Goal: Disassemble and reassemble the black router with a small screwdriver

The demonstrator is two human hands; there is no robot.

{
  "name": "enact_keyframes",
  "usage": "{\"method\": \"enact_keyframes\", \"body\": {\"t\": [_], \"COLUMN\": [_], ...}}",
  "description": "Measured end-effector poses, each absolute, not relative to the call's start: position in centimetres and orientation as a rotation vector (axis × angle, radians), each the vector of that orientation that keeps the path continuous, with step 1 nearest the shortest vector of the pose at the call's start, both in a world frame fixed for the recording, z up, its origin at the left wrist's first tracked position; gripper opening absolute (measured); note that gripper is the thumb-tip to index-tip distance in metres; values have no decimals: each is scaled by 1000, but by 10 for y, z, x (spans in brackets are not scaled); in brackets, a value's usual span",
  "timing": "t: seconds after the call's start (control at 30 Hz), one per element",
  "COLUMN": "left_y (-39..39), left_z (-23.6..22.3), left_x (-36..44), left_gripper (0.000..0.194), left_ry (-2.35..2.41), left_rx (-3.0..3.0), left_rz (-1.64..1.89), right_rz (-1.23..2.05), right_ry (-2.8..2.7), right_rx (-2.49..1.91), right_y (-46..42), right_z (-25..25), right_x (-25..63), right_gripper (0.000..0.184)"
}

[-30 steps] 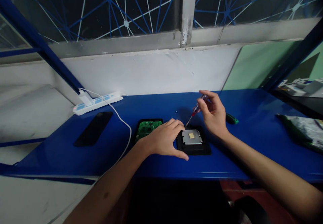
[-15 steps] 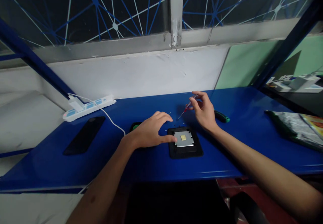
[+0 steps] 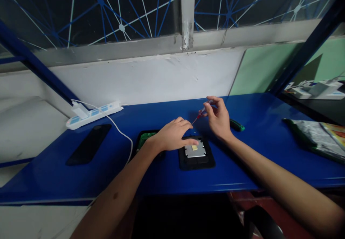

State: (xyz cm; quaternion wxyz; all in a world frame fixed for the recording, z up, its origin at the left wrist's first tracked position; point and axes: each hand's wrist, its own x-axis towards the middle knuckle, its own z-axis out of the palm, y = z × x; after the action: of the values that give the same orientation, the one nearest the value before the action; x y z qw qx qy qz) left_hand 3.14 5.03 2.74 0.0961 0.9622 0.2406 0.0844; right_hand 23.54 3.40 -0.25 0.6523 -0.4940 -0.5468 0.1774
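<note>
A black casing (image 3: 197,163) is lying flat on the blue table (image 3: 234,167), near its front edge, and a silver metal plate (image 3: 199,153) with a small yellow square (image 3: 194,148) is sitting in it. The left hand (image 3: 174,135) is lying palm down across the casing's upper left side; its fingers are lying side by side, holding nothing visible, and its thumb is standing apart over the plate. The right hand (image 3: 219,120) is pinching a screwdriver (image 3: 199,116) by the handle, its shaft slanting down toward the left fingertips; whether the tip is touching anything, I cannot tell.

The glossy tabletop is running back to a scuffed white wall (image 3: 151,77) below dark windows (image 3: 134,9), with a pale green panel (image 3: 265,66) leaning or standing at the right.

Left of the casing, a green circuit board (image 3: 145,137) is showing, the left hand and forearm blocking much of it. Farther left, a black phone (image 3: 88,144) is lying before a white power strip (image 3: 95,115), and a white cable (image 3: 118,127) is curving down behind the forearm. A green-and-black handle (image 3: 237,125) is resting just beside the right hand; a shiny bag (image 3: 320,136) is lying well apart, at the far right.
</note>
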Motion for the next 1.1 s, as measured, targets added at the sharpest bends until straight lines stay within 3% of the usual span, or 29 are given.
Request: {"method": "enact_keyframes", "body": {"t": [0.27, 0.4, 0.63, 1.1], "left_y": [55, 54, 36, 13], "left_z": [26, 32, 37, 21], "left_x": [19, 11, 6, 4], "left_gripper": [56, 57, 60, 83], "left_ry": [735, 792, 690, 598], "left_rx": [2818, 2800, 2788, 2933], "left_rz": [295, 282, 256, 360], "right_rz": [239, 93, 34, -245], "right_ry": [-1213, -1368, -1778, -1947], "right_rx": [-1201, -1431, -1876, -1957], "right_y": [36, 40, 43, 31], "right_z": [3, 3, -13, -6], "right_x": [245, 255, 265, 259], "right_gripper": [33, 38, 31, 36]}}
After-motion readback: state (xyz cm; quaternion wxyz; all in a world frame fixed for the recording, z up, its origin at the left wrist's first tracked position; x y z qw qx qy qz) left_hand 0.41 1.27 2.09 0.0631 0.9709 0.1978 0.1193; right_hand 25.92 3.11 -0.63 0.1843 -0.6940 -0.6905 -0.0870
